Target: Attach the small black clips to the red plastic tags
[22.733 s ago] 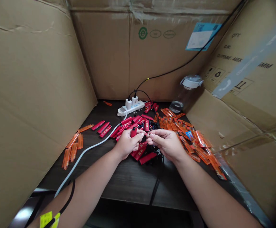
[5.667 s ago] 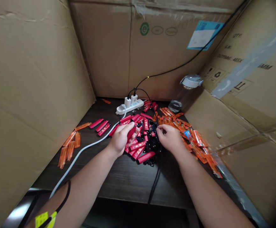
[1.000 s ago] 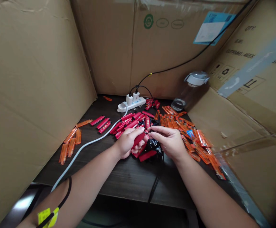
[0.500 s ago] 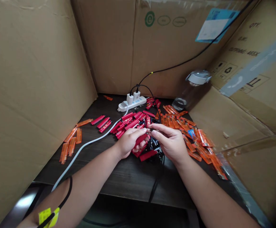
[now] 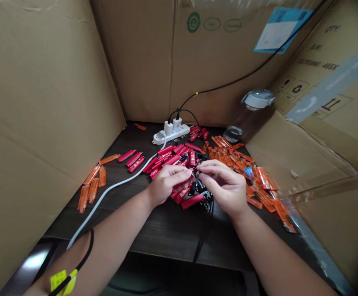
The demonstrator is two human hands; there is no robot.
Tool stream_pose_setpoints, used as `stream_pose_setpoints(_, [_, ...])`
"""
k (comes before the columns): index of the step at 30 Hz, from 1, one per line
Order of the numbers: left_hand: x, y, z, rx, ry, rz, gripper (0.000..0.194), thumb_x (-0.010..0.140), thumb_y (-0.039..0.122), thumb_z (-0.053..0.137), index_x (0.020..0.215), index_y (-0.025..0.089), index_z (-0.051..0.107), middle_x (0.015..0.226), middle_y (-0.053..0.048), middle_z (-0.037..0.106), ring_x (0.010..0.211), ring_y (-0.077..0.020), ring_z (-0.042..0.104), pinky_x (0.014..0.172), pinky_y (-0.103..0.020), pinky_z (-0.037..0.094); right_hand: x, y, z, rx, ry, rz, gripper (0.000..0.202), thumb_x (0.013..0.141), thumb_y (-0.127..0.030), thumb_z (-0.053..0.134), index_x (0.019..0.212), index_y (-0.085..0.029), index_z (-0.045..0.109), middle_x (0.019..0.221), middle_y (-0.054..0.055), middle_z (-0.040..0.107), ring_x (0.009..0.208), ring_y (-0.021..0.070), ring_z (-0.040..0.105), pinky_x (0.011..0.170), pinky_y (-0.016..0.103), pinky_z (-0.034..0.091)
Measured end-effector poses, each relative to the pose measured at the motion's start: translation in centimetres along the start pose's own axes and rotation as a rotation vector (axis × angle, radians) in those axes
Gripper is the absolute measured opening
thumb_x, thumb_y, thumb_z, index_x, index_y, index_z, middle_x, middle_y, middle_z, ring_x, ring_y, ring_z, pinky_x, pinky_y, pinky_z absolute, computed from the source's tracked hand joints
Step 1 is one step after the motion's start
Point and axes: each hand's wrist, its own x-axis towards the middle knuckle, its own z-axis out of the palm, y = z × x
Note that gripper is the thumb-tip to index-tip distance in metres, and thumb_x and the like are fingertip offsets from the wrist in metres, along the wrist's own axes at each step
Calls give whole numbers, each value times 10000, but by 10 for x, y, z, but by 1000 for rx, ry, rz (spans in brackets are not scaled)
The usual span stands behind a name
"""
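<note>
My left hand is closed, thumb pressed toward the forefinger, around a red lighter mostly hidden by the fingers. A small shiny tip shows at the thumb's end. Close by on the right, my right hand has thumb and fingertips drawn together near that tip. Whatever they pinch is small, dark and hard to make out. Beneath and behind both hands lies a pile of red lighters, some with gold print. Small black and metal parts are heaped between the hands, beside another red lighter.
Orange translucent lighter pieces are heaped at right, with more orange pieces at left. A white power strip with a white cable stands behind. A clear bottle is at back right. Cardboard walls enclose the dark table.
My right hand has drawn slightly right and down, away from the left, with fingers more bent. The left hand has turned slightly, and less of the red lighter shows.
</note>
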Motion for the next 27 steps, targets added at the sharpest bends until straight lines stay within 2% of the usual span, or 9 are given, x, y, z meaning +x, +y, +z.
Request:
stream_pose_setpoints(8, [-1, 6, -1, 107, -75, 43, 350, 825, 416, 585, 619, 134, 548, 536, 25, 408, 494, -76, 321, 481, -252, 207, 3, -2, -6, -125, -209, -160, 204, 795, -81, 606, 886, -222, 721, 889, 75, 629, 775, 171, 632, 686, 307, 547])
stream_pose_setpoints(12, [-1, 10, -2, 191, -115, 68, 370, 832, 411, 579, 596, 128, 545, 523, 29, 414, 486, -73, 323, 475, -252, 207, 5, 0, -8, -152, -236, -248, 228, 780, -36, 586, 894, -194, 706, 870, 69, 622, 760, 153, 622, 670, 283, 534])
stream_pose_setpoints(17, [-1, 14, -1, 318, -90, 101, 369, 825, 406, 583, 585, 127, 572, 534, 28, 418, 526, -83, 351, 513, -241, 273, 6, 1, -9, -212, -289, -320, 240, 761, 1, 579, 899, -172, 671, 872, 78, 614, 785, 162, 606, 672, 291, 523])
stream_pose_setpoints(21, [-1, 14, 1, 414, -46, 154, 319, 816, 383, 595, 623, 130, 619, 570, 17, 483, 566, -95, 403, 546, -235, 317, 5, 1, -8, -244, -300, -345, 242, 757, 8, 570, 898, -173, 647, 874, 77, 613, 783, 162, 601, 677, 296, 523])
stream_pose_setpoints(27, [-2, 14, 2, 373, -52, 134, 334, 816, 392, 594, 613, 129, 621, 557, 14, 464, 556, -94, 386, 536, -238, 313, 6, 1, -9, -241, -309, -348, 226, 757, 4, 567, 883, -168, 642, 873, 77, 611, 786, 161, 601, 680, 297, 523])
